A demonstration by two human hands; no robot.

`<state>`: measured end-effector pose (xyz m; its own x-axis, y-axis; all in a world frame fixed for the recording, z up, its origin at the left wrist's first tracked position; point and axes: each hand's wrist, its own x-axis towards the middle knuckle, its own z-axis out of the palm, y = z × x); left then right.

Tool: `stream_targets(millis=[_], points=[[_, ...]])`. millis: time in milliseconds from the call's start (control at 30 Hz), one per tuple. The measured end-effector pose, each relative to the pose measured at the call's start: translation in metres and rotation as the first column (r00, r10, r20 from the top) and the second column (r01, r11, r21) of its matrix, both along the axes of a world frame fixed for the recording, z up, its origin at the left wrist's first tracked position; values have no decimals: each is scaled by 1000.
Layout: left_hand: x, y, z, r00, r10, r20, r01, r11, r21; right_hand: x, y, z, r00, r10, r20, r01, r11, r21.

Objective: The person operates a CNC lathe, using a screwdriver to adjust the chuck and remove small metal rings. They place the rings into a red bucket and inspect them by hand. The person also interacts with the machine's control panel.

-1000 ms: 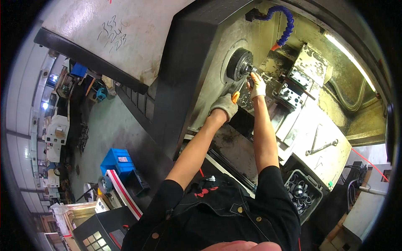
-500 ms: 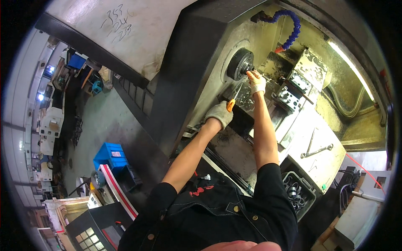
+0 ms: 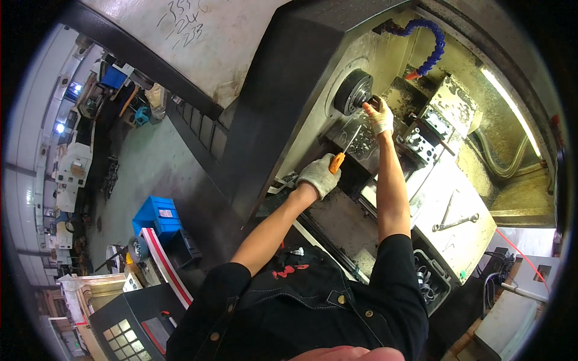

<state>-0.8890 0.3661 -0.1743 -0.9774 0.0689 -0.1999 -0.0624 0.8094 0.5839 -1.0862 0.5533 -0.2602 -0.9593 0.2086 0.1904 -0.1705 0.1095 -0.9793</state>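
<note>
My left hand [image 3: 320, 177], in a grey-white work glove, is closed round the orange handle of a screwdriver [image 3: 338, 163]. Its thin metal shaft points up toward the lathe chuck [image 3: 353, 92], apart from it. My right hand [image 3: 380, 118], in a pale glove with bare fingertips, is at the front of this round black chuck. The thumb and fingers curl in a pinch at the chuck's nose. Whatever lies between them is small, dark and mostly hidden by the fingers.
Right of my right arm stands a tool block [image 3: 419, 144]. Spanners [image 3: 456, 222] lie on a pale metal cover, beside a grey bin [image 3: 426, 280] of metal parts. A blue coolant hose [image 3: 431, 54] curves above. Blue crates [image 3: 159, 218] stand on the floor at left.
The view has shifted slightly. My left hand with the screwdriver has dropped a little away from the chuck. My right fingers have changed their hold at the chuck's nose.
</note>
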Motion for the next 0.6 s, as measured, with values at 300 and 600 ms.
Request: stream_targets(millis=[300, 600], points=[[89, -41, 48, 978, -102, -179, 148, 953, 264, -14, 0, 2, 872, 136, 470, 20, 950, -312], [142, -204, 124, 940, -31, -339, 284, 622, 730, -7, 2, -16, 998, 47, -33, -51, 987, -154]])
